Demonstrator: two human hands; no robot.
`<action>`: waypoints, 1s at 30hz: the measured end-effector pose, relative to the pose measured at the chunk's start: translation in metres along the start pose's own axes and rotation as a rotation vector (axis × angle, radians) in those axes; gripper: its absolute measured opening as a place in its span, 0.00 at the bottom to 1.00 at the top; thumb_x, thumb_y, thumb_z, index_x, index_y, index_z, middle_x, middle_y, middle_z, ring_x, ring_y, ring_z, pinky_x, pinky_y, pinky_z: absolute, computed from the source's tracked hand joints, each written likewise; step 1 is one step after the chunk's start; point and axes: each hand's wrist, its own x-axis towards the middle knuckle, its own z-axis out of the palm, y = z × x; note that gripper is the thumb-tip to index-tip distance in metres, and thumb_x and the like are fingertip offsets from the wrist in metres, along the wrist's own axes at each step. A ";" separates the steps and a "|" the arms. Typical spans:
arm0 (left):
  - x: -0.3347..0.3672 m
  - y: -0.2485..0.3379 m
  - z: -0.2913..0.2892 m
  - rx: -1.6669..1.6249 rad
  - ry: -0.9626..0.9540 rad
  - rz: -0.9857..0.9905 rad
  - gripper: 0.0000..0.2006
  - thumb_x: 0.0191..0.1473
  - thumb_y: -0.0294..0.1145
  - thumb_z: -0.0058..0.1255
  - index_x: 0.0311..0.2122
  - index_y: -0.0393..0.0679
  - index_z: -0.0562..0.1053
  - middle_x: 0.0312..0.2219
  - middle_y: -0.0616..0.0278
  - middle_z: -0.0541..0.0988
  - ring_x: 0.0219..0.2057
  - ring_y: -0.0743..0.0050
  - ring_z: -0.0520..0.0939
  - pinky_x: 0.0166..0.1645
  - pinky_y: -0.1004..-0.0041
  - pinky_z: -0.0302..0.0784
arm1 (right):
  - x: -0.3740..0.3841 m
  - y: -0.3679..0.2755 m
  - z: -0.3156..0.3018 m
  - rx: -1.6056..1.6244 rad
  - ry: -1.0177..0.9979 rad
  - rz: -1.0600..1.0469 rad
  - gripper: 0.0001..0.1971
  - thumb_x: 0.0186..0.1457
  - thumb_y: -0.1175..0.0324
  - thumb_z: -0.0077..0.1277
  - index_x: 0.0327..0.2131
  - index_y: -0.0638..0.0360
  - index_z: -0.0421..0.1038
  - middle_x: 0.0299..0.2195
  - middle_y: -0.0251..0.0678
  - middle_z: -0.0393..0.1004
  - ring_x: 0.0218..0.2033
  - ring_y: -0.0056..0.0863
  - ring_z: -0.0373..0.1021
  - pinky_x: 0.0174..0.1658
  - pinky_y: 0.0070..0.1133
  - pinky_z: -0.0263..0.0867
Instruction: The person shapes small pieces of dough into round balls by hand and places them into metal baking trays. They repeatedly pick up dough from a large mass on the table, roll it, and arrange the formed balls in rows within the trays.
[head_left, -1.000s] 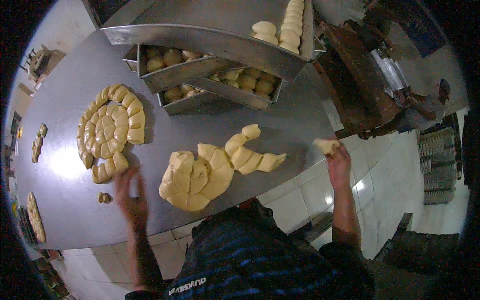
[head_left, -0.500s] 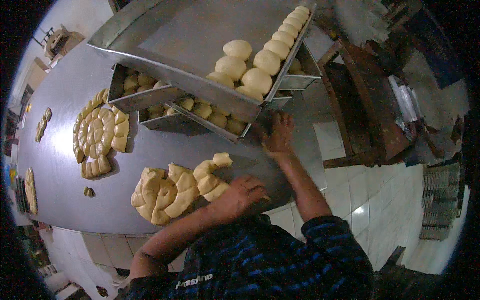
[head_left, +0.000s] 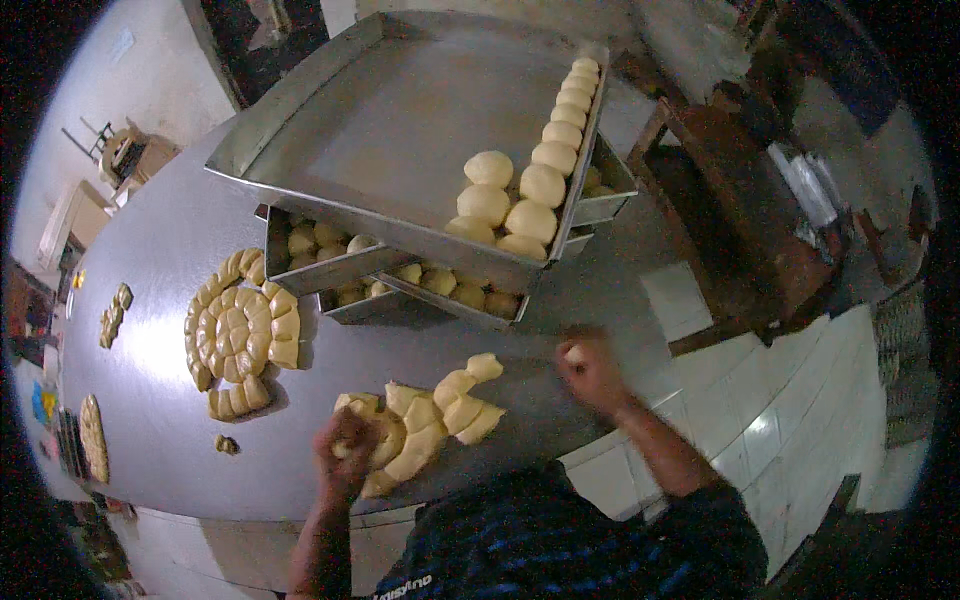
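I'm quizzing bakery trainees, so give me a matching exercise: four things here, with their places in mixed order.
1. Large grey metal tray
2. Row of pale round dough balls
3. Small yellowish-brown dough scrap
4. Bare left hand

A. Just below the round patch of glossy yellow cut dough
B. At the lumpy yellow patch of dough
C. Stacked above smaller grey metal pans
D. Inside the tray, along its right wall

Pairs: 1-C, 2-D, 3-A, 4-B

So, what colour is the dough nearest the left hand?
The dough is pale yellow, clearest in the head view.
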 end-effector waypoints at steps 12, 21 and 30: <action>-0.006 0.024 -0.016 -0.625 -0.045 -0.235 0.09 0.50 0.29 0.43 0.38 0.42 0.62 0.39 0.58 0.67 0.39 0.72 0.70 0.44 0.71 0.67 | 0.030 0.029 -0.007 -0.390 0.397 0.091 0.11 0.43 0.64 0.50 0.28 0.61 0.67 0.34 0.46 0.67 0.36 0.46 0.62 0.45 0.36 0.56; 0.020 0.021 0.026 -0.589 0.112 -0.227 0.12 0.45 0.19 0.47 0.23 0.48 0.59 0.25 0.71 0.63 0.27 0.83 0.66 0.30 0.80 0.65 | 0.038 0.049 -0.016 -0.453 0.241 -0.077 0.11 0.43 0.66 0.51 0.30 0.62 0.67 0.36 0.45 0.66 0.43 0.42 0.60 0.49 0.36 0.55; 0.016 0.077 0.050 -0.385 -0.020 -0.274 0.16 0.40 0.22 0.55 0.36 0.43 0.63 0.33 0.66 0.68 0.36 0.77 0.70 0.41 0.75 0.67 | 0.003 0.032 -0.093 -0.062 -0.028 0.283 0.17 0.44 0.66 0.51 0.41 0.58 0.67 0.38 0.42 0.69 0.43 0.41 0.63 0.48 0.27 0.60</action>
